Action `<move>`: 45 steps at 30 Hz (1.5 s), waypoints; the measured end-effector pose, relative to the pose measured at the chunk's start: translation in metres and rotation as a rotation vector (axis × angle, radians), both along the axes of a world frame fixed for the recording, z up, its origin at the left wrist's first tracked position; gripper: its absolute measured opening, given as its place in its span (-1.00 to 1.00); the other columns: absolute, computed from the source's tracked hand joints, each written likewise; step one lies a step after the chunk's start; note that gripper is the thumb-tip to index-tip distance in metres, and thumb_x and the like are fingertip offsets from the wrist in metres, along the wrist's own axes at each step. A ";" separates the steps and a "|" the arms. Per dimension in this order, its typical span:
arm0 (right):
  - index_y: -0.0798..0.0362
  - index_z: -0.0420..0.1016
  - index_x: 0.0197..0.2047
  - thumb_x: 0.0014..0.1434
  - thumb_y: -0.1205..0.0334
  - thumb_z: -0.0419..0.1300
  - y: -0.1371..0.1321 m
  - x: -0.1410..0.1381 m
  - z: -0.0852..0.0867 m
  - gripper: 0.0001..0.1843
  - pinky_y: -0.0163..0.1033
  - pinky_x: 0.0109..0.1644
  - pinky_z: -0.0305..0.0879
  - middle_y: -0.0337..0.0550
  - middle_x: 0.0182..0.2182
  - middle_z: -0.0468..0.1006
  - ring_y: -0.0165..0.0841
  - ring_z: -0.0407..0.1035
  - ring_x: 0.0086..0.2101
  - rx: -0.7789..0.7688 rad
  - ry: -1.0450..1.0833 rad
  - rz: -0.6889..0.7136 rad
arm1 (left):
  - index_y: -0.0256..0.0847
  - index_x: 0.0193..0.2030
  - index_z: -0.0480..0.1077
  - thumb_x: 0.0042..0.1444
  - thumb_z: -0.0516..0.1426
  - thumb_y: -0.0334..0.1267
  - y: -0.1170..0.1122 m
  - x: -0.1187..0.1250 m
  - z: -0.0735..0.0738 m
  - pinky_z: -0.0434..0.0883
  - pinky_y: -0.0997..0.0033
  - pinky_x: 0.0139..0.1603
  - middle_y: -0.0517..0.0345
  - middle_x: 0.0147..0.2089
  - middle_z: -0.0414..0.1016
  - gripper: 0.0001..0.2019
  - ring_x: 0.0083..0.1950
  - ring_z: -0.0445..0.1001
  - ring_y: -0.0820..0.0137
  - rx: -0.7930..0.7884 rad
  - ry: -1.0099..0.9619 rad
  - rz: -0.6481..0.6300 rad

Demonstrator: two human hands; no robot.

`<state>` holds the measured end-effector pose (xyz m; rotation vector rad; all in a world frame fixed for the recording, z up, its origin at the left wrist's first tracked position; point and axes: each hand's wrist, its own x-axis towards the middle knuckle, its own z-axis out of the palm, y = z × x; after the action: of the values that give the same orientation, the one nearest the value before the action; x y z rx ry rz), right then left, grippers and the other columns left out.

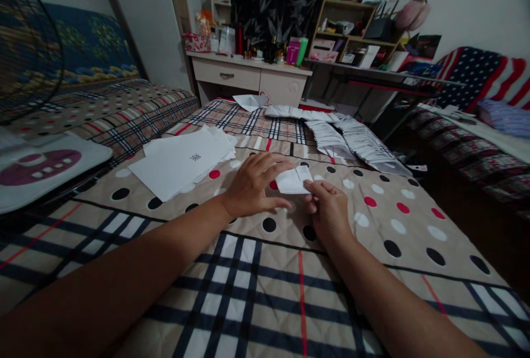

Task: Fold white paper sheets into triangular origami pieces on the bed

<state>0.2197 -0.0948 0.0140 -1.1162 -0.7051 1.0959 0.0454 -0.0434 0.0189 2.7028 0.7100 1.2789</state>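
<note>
Between my hands is a small folded white paper [292,181], held over the dotted bedspread. My right hand [329,206] pinches its right corner between thumb and fingers. My left hand [259,184] is at the paper's left side, thumb and fingers apart; whether its fingertips touch the paper I cannot tell. To the left lies a stack of white paper sheets [178,159], the top one with a small dark printed mark. Farther off, rows of many folded white papers [360,140] curve across the bed, packed close together.
The patterned bedspread [269,291] covers the surface under my arms. Another white paper piece [249,102] lies at the bed's far edge. A white desk [244,70] crowded with bottles stands behind. At left are a fan [31,43] and a white lid-like object with a purple panel [49,164].
</note>
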 end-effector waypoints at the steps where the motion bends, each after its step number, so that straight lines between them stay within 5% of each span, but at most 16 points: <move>1: 0.10 0.35 -0.63 -0.18 0.21 0.37 -0.002 -0.002 0.000 -0.74 -0.42 -0.74 -0.16 -0.35 -0.75 0.31 -0.60 0.02 -0.78 -0.006 -0.016 0.029 | -0.13 0.08 0.41 0.03 0.23 0.08 -0.001 0.001 0.000 0.23 0.11 0.21 -0.06 0.12 0.45 -0.48 0.16 0.36 0.18 -0.004 0.041 0.000; 5: 0.09 0.37 -0.57 -0.01 0.02 0.29 -0.005 -0.005 -0.001 -0.67 -0.40 -0.74 -0.15 -0.34 -0.74 0.30 -0.57 0.03 -0.77 0.021 -0.096 0.087 | -0.13 -0.19 0.55 0.17 0.15 -0.28 0.000 0.003 -0.007 0.36 0.26 0.02 0.07 -0.16 0.60 -0.86 -0.08 0.50 0.31 -0.152 -0.048 0.000; 10: 0.06 0.44 -0.27 0.02 -0.11 0.29 0.000 0.001 -0.002 -0.60 -0.42 -0.62 0.13 -0.25 -0.43 0.46 -0.50 0.27 -0.55 0.114 -0.173 -0.003 | -0.29 -0.30 0.55 0.04 0.25 -0.20 -0.003 0.014 -0.010 0.42 0.42 -0.36 0.07 -0.34 0.61 -0.82 -0.38 0.52 0.38 -0.735 -0.522 0.081; 12: 0.03 0.42 -0.18 -0.05 -0.06 0.36 0.001 0.001 -0.002 -0.55 -0.41 -0.56 0.22 -0.20 -0.31 0.50 -0.45 0.35 -0.46 0.113 -0.240 0.045 | -0.34 -0.30 0.53 -0.01 0.27 -0.19 -0.007 0.020 -0.010 0.40 0.45 -0.42 0.06 -0.36 0.60 -0.77 -0.43 0.50 0.40 -0.973 -0.605 0.036; 15: 0.03 0.39 -0.09 -0.11 0.06 0.43 0.000 -0.002 -0.004 -0.47 -0.32 -0.39 0.37 -0.14 -0.24 0.57 -0.35 0.44 -0.35 0.096 -0.237 0.172 | -0.37 -0.32 0.51 -0.07 0.29 -0.18 -0.011 0.023 -0.012 0.39 0.48 -0.45 0.05 -0.37 0.58 -0.74 -0.44 0.48 0.42 -1.129 -0.601 0.018; 21: 0.09 0.45 -0.14 -0.05 0.14 0.37 0.003 0.004 -0.011 -0.59 -0.23 -0.29 0.37 -0.06 -0.27 0.61 -0.29 0.48 -0.34 0.048 -0.351 0.268 | -0.31 -0.18 0.44 -0.20 0.34 -0.30 -0.003 0.017 -0.019 0.41 0.48 -0.38 0.14 -0.36 0.53 -0.62 -0.39 0.49 0.43 -1.093 -0.477 0.029; 29: 0.04 0.43 0.00 0.03 0.14 0.30 0.015 0.023 -0.016 -0.56 -0.21 -0.29 0.30 -0.17 -0.35 0.55 -0.32 0.41 -0.39 0.010 -0.932 0.170 | -0.23 -0.21 0.49 -0.06 0.25 -0.36 0.010 0.008 -0.032 0.39 0.48 -0.37 0.18 -0.40 0.51 -0.79 -0.39 0.45 0.46 -0.929 -0.297 0.127; 34: 0.00 0.50 -0.19 0.02 0.16 0.31 0.014 0.023 -0.015 -0.74 -0.18 -0.21 0.29 -0.14 -0.26 0.51 -0.28 0.37 -0.27 0.041 -1.166 0.132 | -0.16 -0.18 0.50 -0.14 0.33 -0.34 0.011 0.003 -0.029 0.39 0.46 -0.33 0.21 -0.34 0.52 -0.69 -0.34 0.44 0.44 -0.812 -0.141 0.203; 39: -0.02 0.50 -0.18 0.00 0.15 0.34 0.013 0.023 -0.015 -0.72 -0.19 -0.24 0.26 -0.18 -0.29 0.52 -0.29 0.37 -0.29 -0.027 -1.174 0.145 | -0.12 -0.17 0.49 -0.20 0.38 -0.31 0.010 0.001 -0.020 0.36 0.46 -0.33 0.18 -0.17 0.48 -0.62 -0.18 0.45 0.37 -0.714 -0.003 0.243; 45: -0.02 0.50 -0.18 -0.04 0.15 0.35 0.015 0.025 -0.018 -0.68 -0.22 -0.26 0.27 -0.20 -0.31 0.52 -0.32 0.35 -0.33 -0.042 -1.063 0.173 | -0.16 -0.29 0.45 -0.21 0.40 -0.28 0.012 0.002 -0.019 0.32 0.45 -0.35 0.20 -0.23 0.45 -0.68 -0.20 0.42 0.37 -0.692 0.047 0.270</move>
<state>0.2446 -0.0798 -0.0043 -1.6918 -1.6257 0.5834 0.0470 -0.0315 -0.0006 2.1201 1.2742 0.7914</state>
